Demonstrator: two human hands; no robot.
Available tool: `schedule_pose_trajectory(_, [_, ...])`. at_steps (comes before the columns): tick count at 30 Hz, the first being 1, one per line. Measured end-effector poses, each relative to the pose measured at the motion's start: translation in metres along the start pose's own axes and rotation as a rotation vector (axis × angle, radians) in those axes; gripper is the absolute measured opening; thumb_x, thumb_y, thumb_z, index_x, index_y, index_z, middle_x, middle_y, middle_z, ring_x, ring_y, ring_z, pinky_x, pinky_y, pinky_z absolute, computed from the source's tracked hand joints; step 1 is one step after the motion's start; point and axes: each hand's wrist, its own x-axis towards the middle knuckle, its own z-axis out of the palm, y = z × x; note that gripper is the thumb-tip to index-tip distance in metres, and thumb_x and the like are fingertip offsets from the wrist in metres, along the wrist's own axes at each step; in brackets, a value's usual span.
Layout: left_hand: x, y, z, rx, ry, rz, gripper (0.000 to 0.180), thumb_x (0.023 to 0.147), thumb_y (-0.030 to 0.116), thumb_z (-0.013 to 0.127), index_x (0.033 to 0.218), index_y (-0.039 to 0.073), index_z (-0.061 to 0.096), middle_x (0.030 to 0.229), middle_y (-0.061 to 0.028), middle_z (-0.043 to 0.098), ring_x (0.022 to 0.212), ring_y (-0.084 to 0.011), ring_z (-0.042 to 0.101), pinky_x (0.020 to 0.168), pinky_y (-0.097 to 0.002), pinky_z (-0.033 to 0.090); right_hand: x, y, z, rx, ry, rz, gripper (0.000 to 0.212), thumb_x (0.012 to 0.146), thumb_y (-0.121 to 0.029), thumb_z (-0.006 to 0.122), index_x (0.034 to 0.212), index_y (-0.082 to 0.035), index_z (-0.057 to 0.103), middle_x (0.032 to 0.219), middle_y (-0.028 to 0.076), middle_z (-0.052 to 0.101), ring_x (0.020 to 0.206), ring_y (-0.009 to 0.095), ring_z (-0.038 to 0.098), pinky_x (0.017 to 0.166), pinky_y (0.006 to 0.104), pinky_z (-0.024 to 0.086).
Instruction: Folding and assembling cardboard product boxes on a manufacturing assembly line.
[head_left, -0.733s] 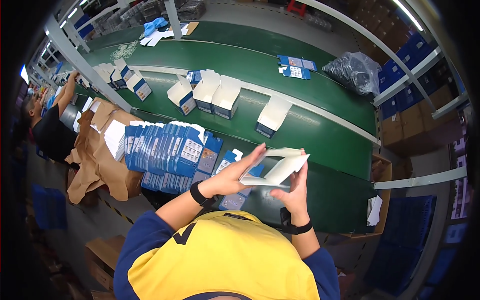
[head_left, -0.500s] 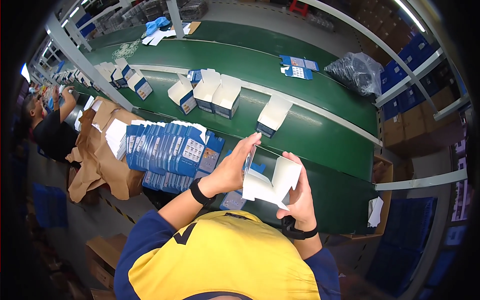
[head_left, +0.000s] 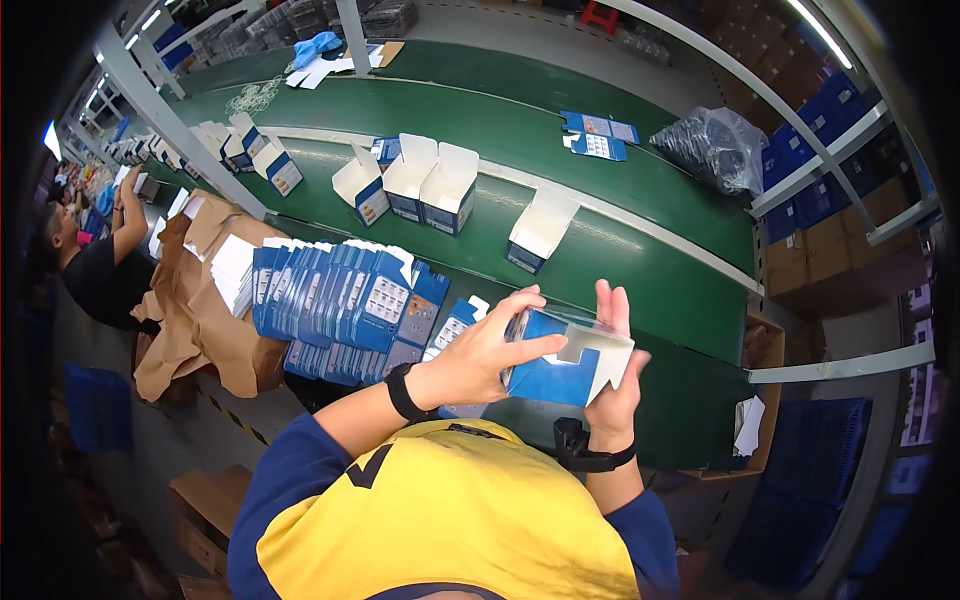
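Between my two hands, just above the near edge of the green bench, is a small blue cardboard box (head_left: 552, 378) with white inner flaps at its right end. My left hand (head_left: 497, 350) grips its left end, with the index finger lying across a cut-out on the blue side. My right hand (head_left: 617, 392) holds the flap end, thumb beside the white flap and fingers stretched up behind it. Left of my hands, flat blue cartons (head_left: 345, 300) lie in an overlapping stack. One more blue flat carton (head_left: 455, 325) rests beside my left wrist.
Open-topped boxes (head_left: 447, 190) stand in a row along the green belt (head_left: 600, 240), one single box (head_left: 540, 232) nearest my hands. Brown paper (head_left: 205, 290) lies left. A plastic bag (head_left: 712, 148) sits back right. A metal post (head_left: 170, 120) rises left, near another person (head_left: 110, 250).
The box in my hands has turned: its white inside faced me before, now a blue side does. My left fingers moved onto that side. The boxes on the belt shifted slightly left.
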Motion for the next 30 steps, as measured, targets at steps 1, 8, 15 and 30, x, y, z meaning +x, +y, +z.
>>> schedule_pose_trajectory(1, [0.002, 0.001, -0.003, 0.0, -0.009, -0.038, 0.073, 0.057, 0.013, 0.082, 0.122, 0.017, 0.049, 0.131, -0.0206, 0.034, 0.12, -0.043, 0.039, 0.095, -0.0444, 0.04, 0.0, -0.001, -0.001, 0.0, -0.002, 0.001, 0.072, 0.087, -0.025, 0.058, 0.143, -0.004, 0.018, 0.132, 0.014, 0.043, 0.121, 0.022, 0.042, 0.101, 0.0329, 0.032])
schedule_pose_trajectory(8, [0.008, 0.01, -0.01, -0.125, -0.085, -0.133, 0.076, 0.057, 0.023, 0.084, 0.123, 0.014, 0.047, 0.13, -0.0194, 0.035, 0.121, -0.0424, 0.036, 0.098, -0.0477, 0.035, -0.002, 0.005, -0.03, -0.771, -0.228, 0.055, 0.056, 0.09, -0.027, 0.057, 0.136, -0.004, 0.038, 0.14, 0.018, 0.035, 0.127, 0.025, 0.039, 0.101, 0.0337, 0.034])
schedule_pose_trajectory(15, [0.003, 0.013, -0.011, -0.352, 0.082, -0.216, 0.095, 0.05, 0.024, 0.088, 0.13, 0.013, 0.037, 0.127, -0.0187, 0.037, 0.115, -0.0402, 0.04, 0.097, -0.0446, 0.035, 0.009, -0.003, -0.018, -0.917, -0.494, -0.237, 0.054, 0.083, -0.012, 0.066, 0.132, -0.005, 0.045, 0.129, 0.015, 0.048, 0.116, 0.025, 0.049, 0.096, 0.0321, 0.039])
schedule_pose_trajectory(30, [0.004, 0.012, -0.022, -0.03, -0.165, -0.137, 0.109, 0.051, 0.023, 0.086, 0.14, 0.011, 0.025, 0.128, -0.0189, 0.036, 0.115, -0.0419, 0.037, 0.096, -0.0488, 0.034, 0.009, 0.01, -0.02, -1.161, -0.481, -0.059, 0.057, 0.079, -0.01, 0.068, 0.13, -0.002, 0.045, 0.128, 0.016, 0.05, 0.116, 0.026, 0.051, 0.096, 0.0339, 0.04])
